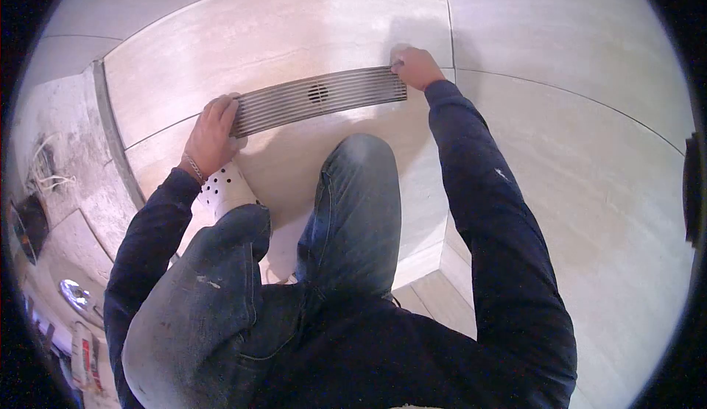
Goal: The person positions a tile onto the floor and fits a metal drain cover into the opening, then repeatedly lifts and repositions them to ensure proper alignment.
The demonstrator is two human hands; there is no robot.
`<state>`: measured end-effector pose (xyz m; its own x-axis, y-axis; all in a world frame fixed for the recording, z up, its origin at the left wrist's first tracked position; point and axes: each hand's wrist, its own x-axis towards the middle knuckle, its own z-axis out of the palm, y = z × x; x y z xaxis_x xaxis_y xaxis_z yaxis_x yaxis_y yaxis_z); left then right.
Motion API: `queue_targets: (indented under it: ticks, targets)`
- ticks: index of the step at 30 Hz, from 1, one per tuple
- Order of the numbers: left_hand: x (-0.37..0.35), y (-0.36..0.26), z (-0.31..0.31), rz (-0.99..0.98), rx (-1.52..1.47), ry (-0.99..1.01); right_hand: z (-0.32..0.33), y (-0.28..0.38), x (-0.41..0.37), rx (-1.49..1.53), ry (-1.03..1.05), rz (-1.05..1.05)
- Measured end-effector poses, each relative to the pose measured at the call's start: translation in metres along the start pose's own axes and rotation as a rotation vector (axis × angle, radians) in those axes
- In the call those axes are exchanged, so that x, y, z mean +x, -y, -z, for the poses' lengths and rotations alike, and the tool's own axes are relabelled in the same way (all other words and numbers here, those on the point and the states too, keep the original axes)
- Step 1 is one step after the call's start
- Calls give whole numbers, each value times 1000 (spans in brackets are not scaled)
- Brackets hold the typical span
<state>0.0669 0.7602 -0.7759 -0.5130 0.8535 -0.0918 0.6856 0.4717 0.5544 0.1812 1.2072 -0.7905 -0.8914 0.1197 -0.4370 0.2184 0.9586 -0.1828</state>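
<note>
A long slotted metal drain grate lies across the pale tiles in front of me, with a round dark drain opening showing through its slats. At its left end, my left hand has its fingers bent round the edge. My right hand is closed at the far right corner. A small dark bit shows at those fingertips, too little to name.
My knees and a white dotted shoe are close below the grate. Tiled wall rises on the right. To the left are a raw grey edge, loose wires and a round shiny metal piece.
</note>
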Motion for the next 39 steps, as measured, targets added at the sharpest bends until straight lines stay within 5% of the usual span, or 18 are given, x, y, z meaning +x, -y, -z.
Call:
queue_targets:
  ticks: [17, 20, 23, 25, 32, 39]
  targets:
    - [-11, 24, -7, 61, -120, -172, 4, 24, -16, 32, -77, -10]
    - [-26, 39, -4, 523, -302, -381, -6, 15, -17, 49, -114, 22]
    - [-45, 66, 3, 769, -645, -576, 1, 30, -25, 94, -101, -39]
    - [-50, 66, 16, 801, -591, -604, -3, 29, -26, 117, -123, -21]
    - [-27, 50, 6, 464, -366, -388, -30, 23, -37, 95, -290, -31]
    - [9, 48, 8, 152, -273, -141, -13, 29, -30, 122, -156, -104]
